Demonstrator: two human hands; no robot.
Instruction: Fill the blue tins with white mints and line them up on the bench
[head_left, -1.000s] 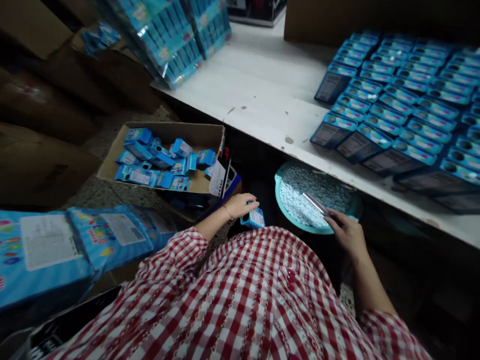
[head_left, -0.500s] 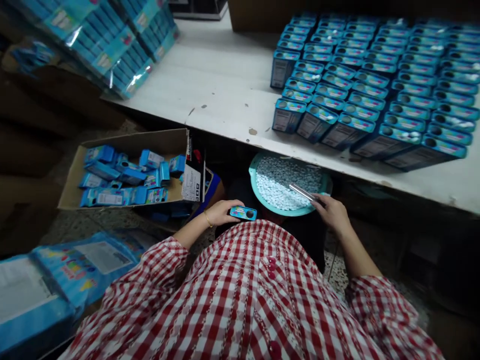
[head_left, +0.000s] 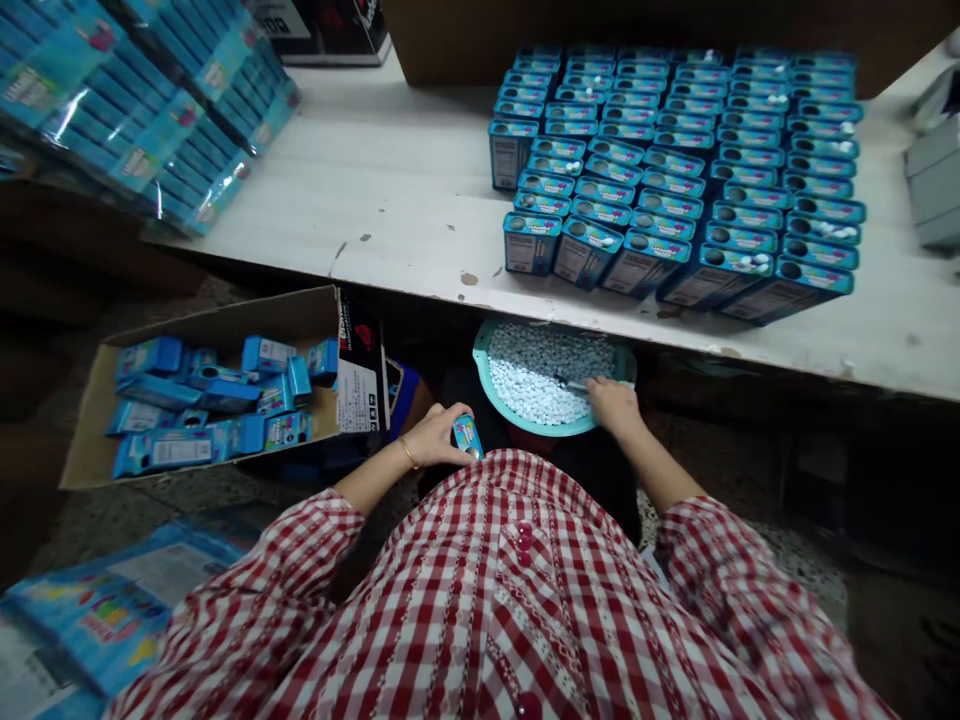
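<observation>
White tabletop (head_left: 397, 200) across the upper frame, small boxes (head_left: 615, 240) standing in rows at upper right — round holes up, presumably so nothing spills. Lower centre, the left hand (head_left: 437, 437) pinches one blue box (head_left: 467, 437) between thumb and fingers, near the bowl (head_left: 486, 380), seemingly for short reach. Right hand (head_left: 615, 407), right of centre, curls round a metal tool (head_left: 577, 386) dipped among white pellets (head_left: 536, 365) — fingertips hidden.

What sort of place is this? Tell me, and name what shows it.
Probably a packing workshop: rows of blue boxes stand on a white bench, a basin holds small white pieces, and an open carton holds jumbled blue packs.
</observation>
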